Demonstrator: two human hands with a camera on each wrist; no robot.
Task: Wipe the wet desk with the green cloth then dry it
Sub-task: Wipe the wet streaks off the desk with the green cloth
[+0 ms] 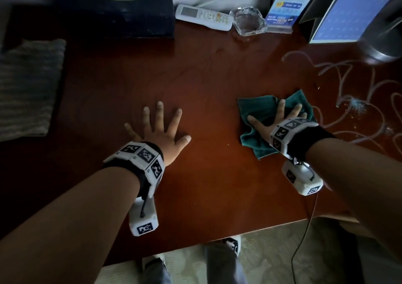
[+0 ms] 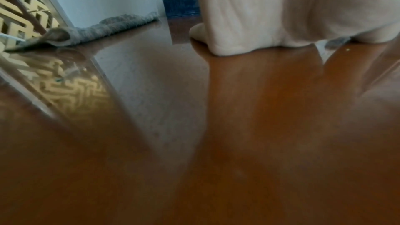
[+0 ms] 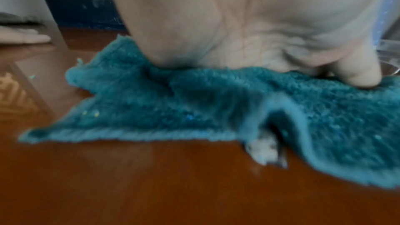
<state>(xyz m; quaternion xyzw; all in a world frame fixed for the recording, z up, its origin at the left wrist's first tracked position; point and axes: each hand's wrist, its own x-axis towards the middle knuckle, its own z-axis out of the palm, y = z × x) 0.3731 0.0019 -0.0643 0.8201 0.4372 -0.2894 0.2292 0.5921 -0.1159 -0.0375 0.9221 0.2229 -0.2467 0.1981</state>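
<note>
Green terry cloth lies under the flat right hand, wiping; the left hand rests spread on the brown wooden bench. Next, push toward the water trails at 3 o'clock.

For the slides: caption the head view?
Right hand presses crumpled green cloth on wet brown desk; left hand flat.

desk red-brown | cloth teal-green | towel grey striped | tissue box black
</note>
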